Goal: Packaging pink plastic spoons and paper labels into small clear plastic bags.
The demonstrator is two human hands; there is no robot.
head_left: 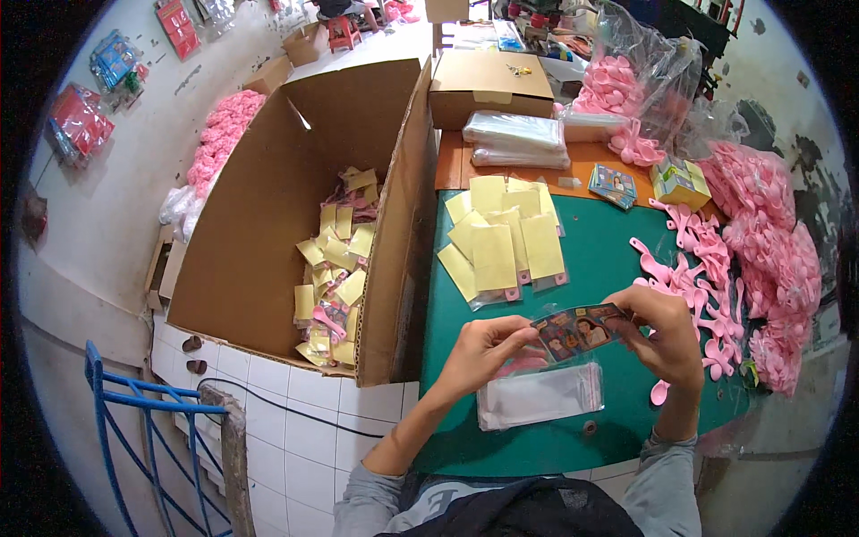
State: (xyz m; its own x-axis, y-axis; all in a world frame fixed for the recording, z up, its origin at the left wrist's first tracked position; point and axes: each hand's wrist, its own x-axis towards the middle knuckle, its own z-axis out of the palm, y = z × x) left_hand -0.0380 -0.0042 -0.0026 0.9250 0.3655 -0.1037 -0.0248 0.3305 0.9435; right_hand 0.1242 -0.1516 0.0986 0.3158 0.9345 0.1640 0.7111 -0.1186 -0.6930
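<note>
A dark printed card (586,333) with pictures on it is held level above the green table. My right hand (664,336) pinches its right end between thumb and fingers. My left hand (488,356) is closed at the other end, gripping a clear plastic bag (535,363) that shows pink under my fingers; how far the card sits inside the bag is hard to tell. Just below lies a stack of clear plastic bags (541,396). Beyond my hands are several filled bags with yellow cards (494,259), pink pieces showing at their ends.
Loose pink spoons (707,295) lie right, beside bulging bags of spoons (769,242). Printed cards (613,184), a yellow-green card stack (680,183) and packs of plastic bags (516,139) sit at the back. Left stands a tall cardboard box (394,233) holding packed bags; a blue metal frame (152,403) is nearer.
</note>
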